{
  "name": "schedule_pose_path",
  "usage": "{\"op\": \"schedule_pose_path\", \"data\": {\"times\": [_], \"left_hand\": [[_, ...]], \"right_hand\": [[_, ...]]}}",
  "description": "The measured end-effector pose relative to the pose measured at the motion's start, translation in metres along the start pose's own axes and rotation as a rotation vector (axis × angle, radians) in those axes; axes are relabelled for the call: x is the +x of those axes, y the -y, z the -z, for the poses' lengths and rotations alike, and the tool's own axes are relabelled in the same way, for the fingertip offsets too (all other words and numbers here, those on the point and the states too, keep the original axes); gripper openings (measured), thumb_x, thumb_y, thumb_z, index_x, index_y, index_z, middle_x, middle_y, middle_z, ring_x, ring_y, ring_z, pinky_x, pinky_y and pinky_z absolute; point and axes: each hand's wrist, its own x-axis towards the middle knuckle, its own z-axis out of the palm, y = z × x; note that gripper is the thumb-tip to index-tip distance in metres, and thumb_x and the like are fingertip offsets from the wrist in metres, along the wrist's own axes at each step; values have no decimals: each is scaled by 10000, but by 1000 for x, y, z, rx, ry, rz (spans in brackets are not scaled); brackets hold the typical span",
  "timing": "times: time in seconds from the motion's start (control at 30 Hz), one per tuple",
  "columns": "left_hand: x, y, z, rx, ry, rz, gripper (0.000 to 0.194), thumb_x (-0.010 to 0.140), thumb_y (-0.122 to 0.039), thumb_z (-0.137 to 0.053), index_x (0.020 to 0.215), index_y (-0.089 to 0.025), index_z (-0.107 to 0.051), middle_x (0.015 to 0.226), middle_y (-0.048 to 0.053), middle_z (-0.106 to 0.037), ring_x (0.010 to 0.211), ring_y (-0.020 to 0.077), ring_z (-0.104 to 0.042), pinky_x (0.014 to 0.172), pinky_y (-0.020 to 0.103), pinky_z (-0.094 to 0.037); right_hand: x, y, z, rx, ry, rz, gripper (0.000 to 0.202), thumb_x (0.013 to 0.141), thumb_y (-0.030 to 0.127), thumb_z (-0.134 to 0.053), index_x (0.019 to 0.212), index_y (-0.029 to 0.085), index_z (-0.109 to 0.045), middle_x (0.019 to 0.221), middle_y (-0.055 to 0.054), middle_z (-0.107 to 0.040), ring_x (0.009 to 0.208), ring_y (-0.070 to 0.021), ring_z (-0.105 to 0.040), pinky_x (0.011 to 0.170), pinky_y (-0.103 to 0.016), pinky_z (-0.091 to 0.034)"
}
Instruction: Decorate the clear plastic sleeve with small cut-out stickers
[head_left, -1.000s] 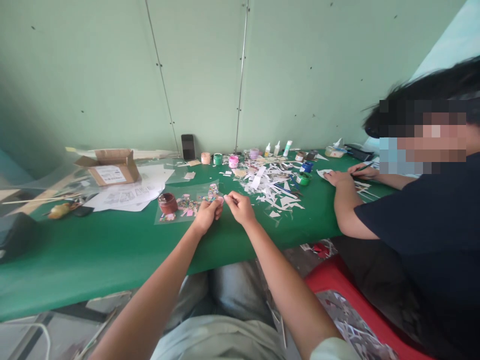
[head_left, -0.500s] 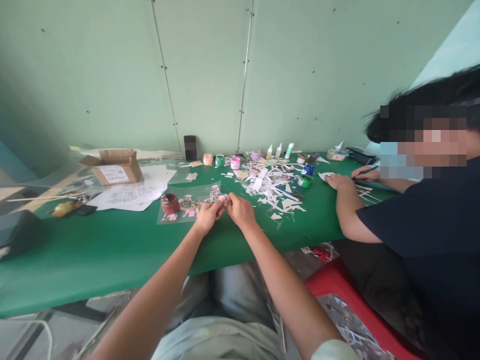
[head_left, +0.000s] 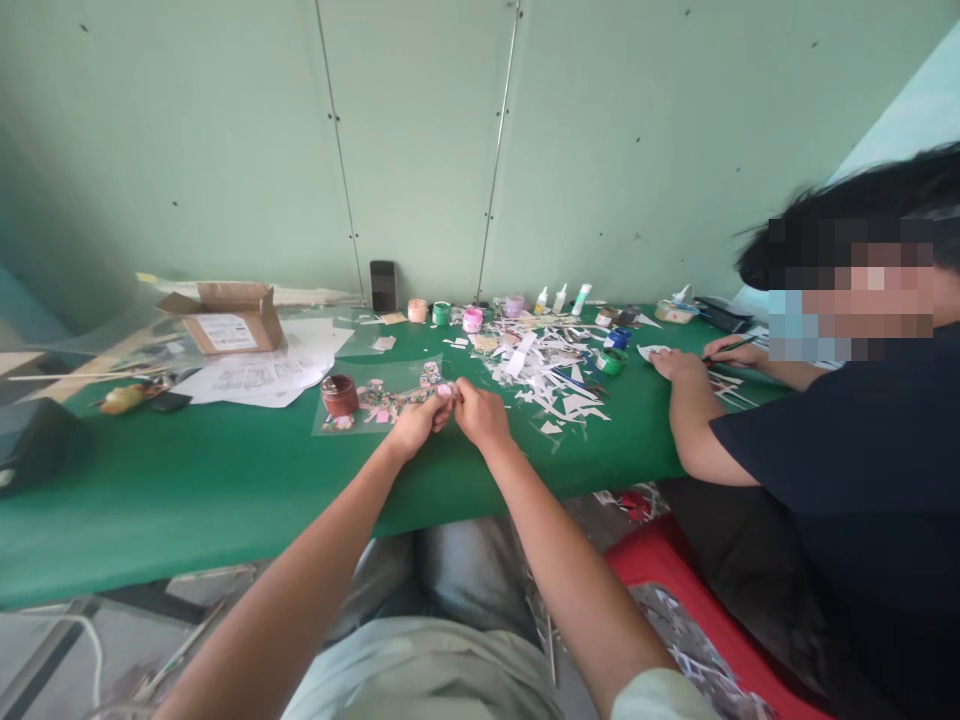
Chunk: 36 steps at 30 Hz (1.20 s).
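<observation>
The work looks to be partway through, judging by how things lie: one small pink piece [head_left: 444,391] is up between the two hands, above the tabletop [head_left: 225,480] and in from its near edge, and it has not been set down. The left hand [head_left: 415,425] is closed, thumb and finger pinching that piece from its left; the right hand [head_left: 481,415] is curled shut beside it, fingertips brought up to the piece, though I cannot tell what they grip, if anything. Just left of the hands, a clear plastic sheet [head_left: 365,427] carries many small coloured bits [head_left: 382,405], strewn loosely toward its far right corner, so plenty seems left to handle; whether any are finished or joined is too small to tell. A brown jar [head_left: 340,397] stands upright near the sheet's left edge and looks open. Cutting appears to have been done on this table, since a heap of white paper scraps [head_left: 517,365] lies right of the hands, between them and the tabletop's far edge. Along that far edge stand a pink jar [head_left: 472,320] and glue bottles [head_left: 560,297]. Toward the left end, printed papers [head_left: 262,378] lie flat, partly under a cardboard box [head_left: 238,330] with its flaps open.
</observation>
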Motion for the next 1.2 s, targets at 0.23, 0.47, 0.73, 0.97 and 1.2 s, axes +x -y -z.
{"op": "schedule_pose_path", "data": {"times": [0.23,0.47,0.73,0.97,1.2], "left_hand": [[0,-3,-4,-54,0,31,318,969,-367,-620,1197,-147,-633,1126,82,-679,912,188,-680,773,371,-600],[-1,-4,2,0,93,26,301,972,-366,-617,1173,-143,-638,1076,71,-685,856,169,-678,726,341,-600],[2,4,6,76,129,48,313,969,-362,-621,1196,-146,-634,1120,81,-681,905,185,-681,767,367,-602],[5,7,5,115,126,72,318,968,-360,-623,1205,-148,-632,1138,85,-678,925,192,-681,782,377,-602],[5,10,3,135,34,9,309,971,-370,-617,1180,-144,-637,1089,75,-685,872,176,-681,742,352,-601]], "right_hand": [[4,4,1,-14,10,-57,274,1059,257,-384,1124,167,-635,946,-105,-777,825,-218,-697,635,-272,-318],[11,-2,-7,97,-75,-83,252,1051,301,-438,1008,193,-662,838,-73,-758,734,-198,-668,616,-262,-305],[12,-12,-15,402,-215,-18,333,1031,325,-408,832,201,-645,709,-34,-678,666,-172,-628,626,-246,-355],[7,-20,-20,678,-256,144,489,1000,498,-328,667,221,-557,581,19,-523,574,-138,-524,579,-240,-397],[4,-19,-23,805,-276,192,415,920,566,-465,666,238,-480,560,37,-497,513,-123,-445,514,-241,-364]]}}
